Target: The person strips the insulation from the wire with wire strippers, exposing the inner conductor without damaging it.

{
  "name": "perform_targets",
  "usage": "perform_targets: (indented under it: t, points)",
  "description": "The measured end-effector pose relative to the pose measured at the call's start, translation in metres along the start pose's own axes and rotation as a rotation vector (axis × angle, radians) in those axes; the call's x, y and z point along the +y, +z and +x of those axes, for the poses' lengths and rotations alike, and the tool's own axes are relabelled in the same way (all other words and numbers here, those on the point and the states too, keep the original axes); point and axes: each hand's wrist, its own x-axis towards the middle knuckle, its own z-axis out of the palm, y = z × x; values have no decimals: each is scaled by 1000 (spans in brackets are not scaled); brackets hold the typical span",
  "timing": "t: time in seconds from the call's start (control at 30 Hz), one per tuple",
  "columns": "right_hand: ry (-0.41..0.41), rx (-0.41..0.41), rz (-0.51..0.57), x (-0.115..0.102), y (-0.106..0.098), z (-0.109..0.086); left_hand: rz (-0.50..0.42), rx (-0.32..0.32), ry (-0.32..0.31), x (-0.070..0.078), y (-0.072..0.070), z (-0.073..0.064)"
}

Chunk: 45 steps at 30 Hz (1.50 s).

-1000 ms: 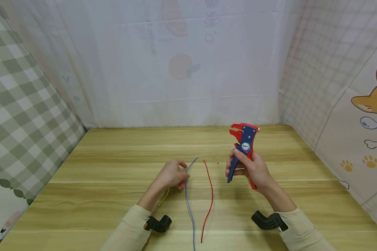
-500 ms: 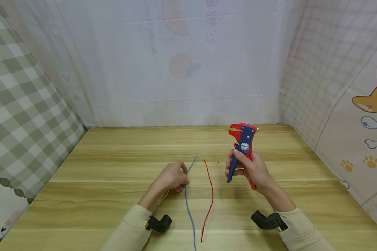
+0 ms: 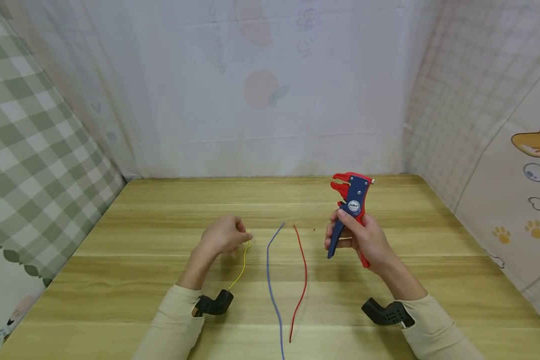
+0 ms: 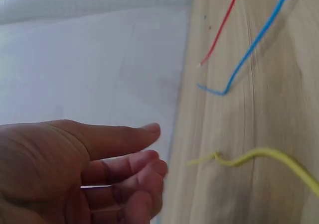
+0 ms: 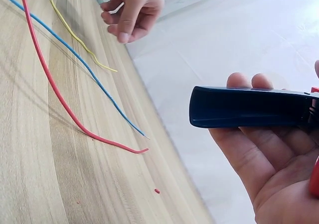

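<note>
A yellow wire (image 3: pixel 244 260) lies on the wooden table with a small kink near its far end (image 4: pixel 216 155). Just above that end is my left hand (image 3: pixel 225 235); the left wrist view shows its thumb extended, its fingers loosely bent and the wire apart from them. My right hand (image 3: pixel 371 242) grips a blue-and-red wire stripper (image 3: pixel 354 197) by its handles, head up and raised over the table. Between the hands lie a blue wire (image 3: pixel 268 275) and a red wire (image 3: pixel 305 272), roughly side by side. The blue wire's far tip (image 5: pixel 146 136) looks thin and pale.
A tiny red scrap (image 5: pixel 157 190) lies on the table (image 3: pixel 139 250) beyond the red wire. White sheeting (image 3: pixel 184 100) hangs behind the table. A green checked cloth (image 3: pixel 36 115) closes the left side, and a patterned cloth (image 3: pixel 490 165) the right.
My left hand has left the blue wire and moved left and slightly farther away, over the yellow wire's end. The right hand keeps its hold on the stripper, nearly still.
</note>
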Motion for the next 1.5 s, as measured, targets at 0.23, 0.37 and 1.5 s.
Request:
perform_targets:
  t: [0.23,0.37,1.5]
  points:
    - [2,1,-5,-1,1,-2,194,-38,38,-9,10,5]
    - [-2,0,-7,-1,1,-2,230,-24,55,-9,16,6]
    - [25,-115,-273,-5,24,-6,-169,443,578,44,-5,-28]
